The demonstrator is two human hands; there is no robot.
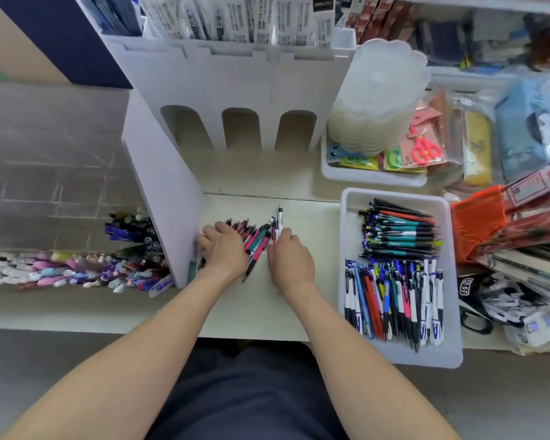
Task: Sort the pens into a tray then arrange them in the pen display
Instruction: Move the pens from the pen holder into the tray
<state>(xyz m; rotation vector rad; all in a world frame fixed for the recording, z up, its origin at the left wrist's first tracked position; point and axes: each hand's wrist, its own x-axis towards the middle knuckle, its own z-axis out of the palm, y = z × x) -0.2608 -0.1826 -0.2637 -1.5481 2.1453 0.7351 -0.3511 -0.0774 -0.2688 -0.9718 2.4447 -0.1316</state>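
Head: pens [256, 238] under left hand [224, 249]

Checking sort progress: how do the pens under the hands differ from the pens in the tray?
The loose pens lie fanned on the counter, under the left hand and right hand; the tray pens sit untouched in the white tray. Loose pens form one bunch; tray pens two, laid crosswise to each other. Both are mixed colours.
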